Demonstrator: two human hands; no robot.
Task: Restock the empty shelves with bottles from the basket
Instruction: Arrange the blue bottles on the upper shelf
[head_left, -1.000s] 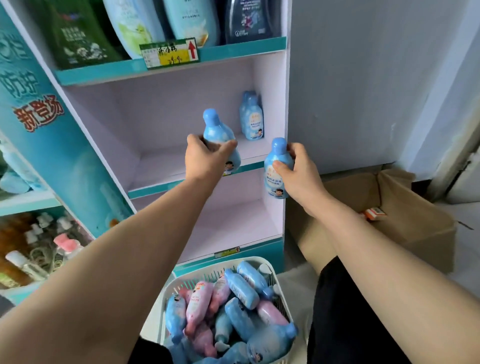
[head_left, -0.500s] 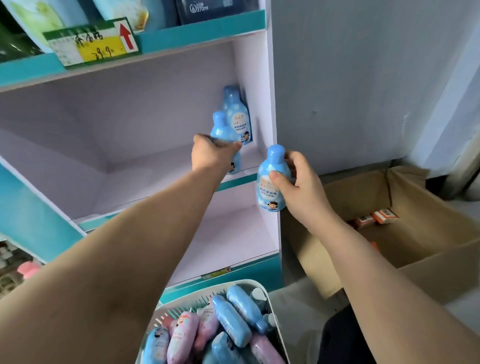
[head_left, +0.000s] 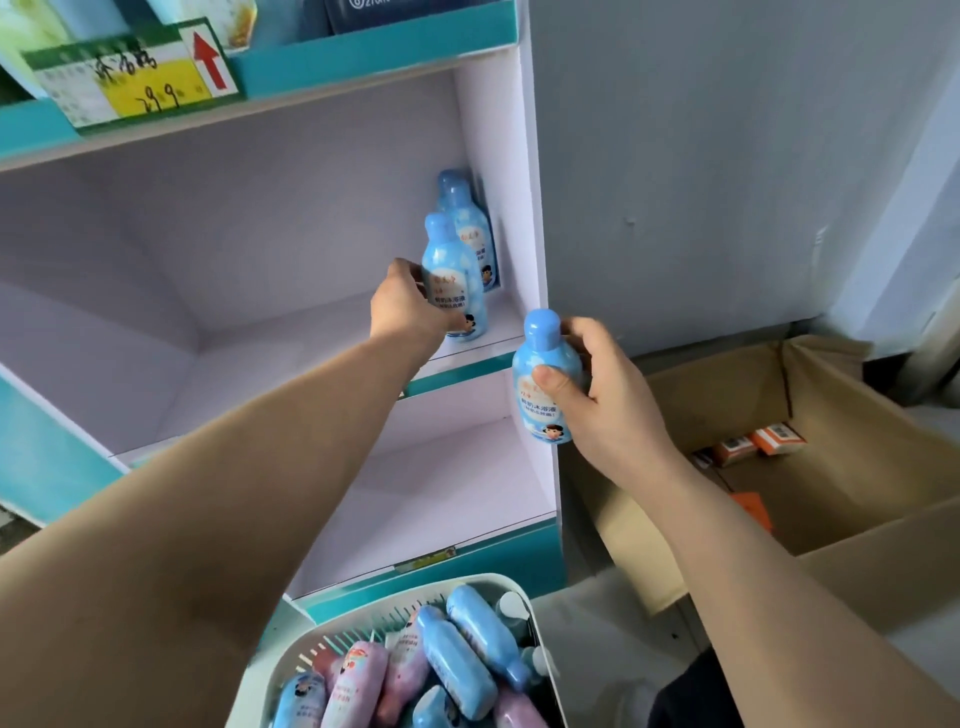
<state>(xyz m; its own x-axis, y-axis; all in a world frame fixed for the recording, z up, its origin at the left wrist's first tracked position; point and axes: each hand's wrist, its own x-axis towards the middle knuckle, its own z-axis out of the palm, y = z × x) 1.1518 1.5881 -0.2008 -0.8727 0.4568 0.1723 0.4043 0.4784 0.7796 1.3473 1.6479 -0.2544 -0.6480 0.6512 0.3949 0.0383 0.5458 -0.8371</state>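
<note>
My left hand (head_left: 408, 306) grips a blue bottle (head_left: 452, 280) upright on the middle shelf (head_left: 311, 338), just in front of another blue bottle (head_left: 470, 228) standing in the back right corner. My right hand (head_left: 602, 395) holds a second blue bottle (head_left: 543, 374) upright in the air, outside the shelf's right front edge. Below, a white basket (head_left: 488, 584) holds several blue and pink bottles lying down. The lower shelf (head_left: 431, 483) has nothing on it.
The upper shelf carries larger bottles behind a teal lip with a yellow price tag (head_left: 130, 78). An open cardboard box (head_left: 831, 525) with small orange packs sits on the floor to the right. A grey wall (head_left: 701, 156) rises behind it.
My left hand has moved its bottle deeper and to the right on the middle shelf, close to the corner bottle. My right hand stays outside the shelf with its bottle. The view has shifted right.
</note>
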